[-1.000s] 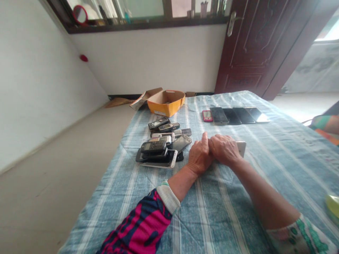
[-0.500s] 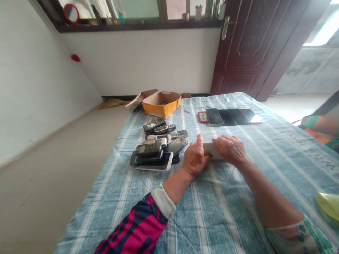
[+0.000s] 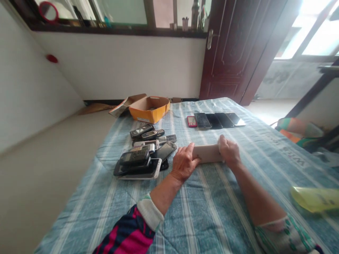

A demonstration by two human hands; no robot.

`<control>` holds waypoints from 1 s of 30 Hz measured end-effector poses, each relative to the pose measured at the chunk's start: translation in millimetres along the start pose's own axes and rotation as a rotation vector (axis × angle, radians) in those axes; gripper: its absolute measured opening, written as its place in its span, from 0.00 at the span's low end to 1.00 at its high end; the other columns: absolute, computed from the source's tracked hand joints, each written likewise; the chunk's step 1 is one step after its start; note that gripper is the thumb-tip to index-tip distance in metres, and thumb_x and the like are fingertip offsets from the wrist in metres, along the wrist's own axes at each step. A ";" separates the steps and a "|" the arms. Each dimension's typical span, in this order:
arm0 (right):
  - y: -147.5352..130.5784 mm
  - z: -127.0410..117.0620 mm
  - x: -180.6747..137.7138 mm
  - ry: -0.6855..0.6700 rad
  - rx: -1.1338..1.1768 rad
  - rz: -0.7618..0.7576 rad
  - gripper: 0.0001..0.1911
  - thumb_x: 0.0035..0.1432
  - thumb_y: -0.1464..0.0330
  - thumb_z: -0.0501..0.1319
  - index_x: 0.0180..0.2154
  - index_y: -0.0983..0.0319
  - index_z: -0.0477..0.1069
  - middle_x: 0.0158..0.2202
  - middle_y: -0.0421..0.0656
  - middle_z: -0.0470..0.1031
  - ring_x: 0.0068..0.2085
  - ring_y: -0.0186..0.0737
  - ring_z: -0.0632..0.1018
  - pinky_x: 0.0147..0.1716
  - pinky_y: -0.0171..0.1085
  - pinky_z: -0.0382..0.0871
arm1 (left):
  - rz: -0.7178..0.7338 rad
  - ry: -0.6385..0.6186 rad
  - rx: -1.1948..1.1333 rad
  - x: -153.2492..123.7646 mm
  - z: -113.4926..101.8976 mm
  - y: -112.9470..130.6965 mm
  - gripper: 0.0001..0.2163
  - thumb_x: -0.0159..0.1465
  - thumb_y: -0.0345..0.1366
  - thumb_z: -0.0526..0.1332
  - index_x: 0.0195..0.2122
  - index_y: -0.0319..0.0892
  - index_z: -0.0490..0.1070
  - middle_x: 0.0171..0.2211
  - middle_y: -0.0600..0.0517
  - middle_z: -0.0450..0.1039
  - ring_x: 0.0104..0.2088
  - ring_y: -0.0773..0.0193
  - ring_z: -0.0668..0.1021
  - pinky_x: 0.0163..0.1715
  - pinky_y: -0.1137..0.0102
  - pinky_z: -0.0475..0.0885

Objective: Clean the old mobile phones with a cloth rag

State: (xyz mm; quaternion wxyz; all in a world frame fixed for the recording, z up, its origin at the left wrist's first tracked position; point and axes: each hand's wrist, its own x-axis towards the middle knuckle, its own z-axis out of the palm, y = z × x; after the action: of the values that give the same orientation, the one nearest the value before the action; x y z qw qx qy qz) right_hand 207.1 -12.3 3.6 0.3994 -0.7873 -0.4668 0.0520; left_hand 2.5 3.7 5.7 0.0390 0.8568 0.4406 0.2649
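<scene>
Both my hands hold a pale gold phone (image 3: 207, 153), back side up, low over the blue striped cloth (image 3: 201, 208). My left hand (image 3: 182, 162) grips its left end, fingers curled round it. Around its right end my right hand (image 3: 229, 152) is closed. Just left of my left hand lies a heap of several old phones (image 3: 144, 151), keypad models stacked on flat smartphones. Farther back a row of several phones (image 3: 215, 120) lies side by side, a small red one at its left end.
An open orange cardboard box (image 3: 149, 108) sits at the table's far left corner, with loose cardboard beside it. A yellow-green object (image 3: 315, 198) lies at the right edge. Behind are a dark wooden door (image 3: 238, 49), a window sill with small items and bare floor at left.
My hands have slid apart from a clasp in the middle to the phone's two ends, uncovering its back. The camera has swung, shifting the scene leftwards.
</scene>
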 end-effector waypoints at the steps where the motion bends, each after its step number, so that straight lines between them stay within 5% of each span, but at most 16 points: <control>1: -1.8 0.1 -1.3 0.005 0.061 0.025 0.32 0.63 0.48 0.40 0.16 0.58 0.62 0.18 0.43 0.67 0.22 0.38 0.66 0.23 0.36 0.52 | 0.002 0.005 0.004 -0.1 0.3 -0.4 0.28 0.56 0.39 0.71 0.55 0.40 0.64 0.42 0.46 0.76 0.43 0.52 0.76 0.45 0.61 0.72; 5: -6.5 -0.4 -4.4 0.002 0.139 0.028 0.30 0.60 0.47 0.45 0.15 0.57 0.59 0.16 0.40 0.64 0.22 0.38 0.63 0.23 0.36 0.52 | 0.022 0.032 0.028 -0.3 0.0 -0.8 0.28 0.56 0.39 0.70 0.56 0.39 0.64 0.41 0.45 0.75 0.43 0.51 0.75 0.45 0.59 0.72; 13: -11.1 -0.4 -3.6 0.004 0.150 0.046 0.27 0.58 0.49 0.49 0.15 0.57 0.58 0.16 0.39 0.62 0.23 0.37 0.60 0.25 0.37 0.50 | 0.309 0.006 0.143 -0.9 -4.2 11.4 0.29 0.58 0.33 0.66 0.60 0.37 0.61 0.60 0.35 0.61 0.60 0.42 0.64 0.59 0.49 0.59; 30: -17.7 -14.3 -8.2 -0.288 0.800 0.188 0.14 0.50 0.58 0.55 0.23 0.61 0.67 0.19 0.37 0.64 0.23 0.34 0.65 0.22 0.33 0.60 | 0.279 -0.114 0.068 12.7 -4.2 2.0 0.29 0.56 0.42 0.68 0.56 0.36 0.63 0.51 0.39 0.69 0.51 0.45 0.71 0.51 0.55 0.68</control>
State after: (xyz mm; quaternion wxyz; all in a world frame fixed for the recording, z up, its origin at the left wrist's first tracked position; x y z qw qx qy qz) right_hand 196.8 -22.6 22.8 0.5973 -0.5943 -0.3872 0.3742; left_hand 7.9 11.7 15.2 -0.0026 0.9242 0.3230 0.2037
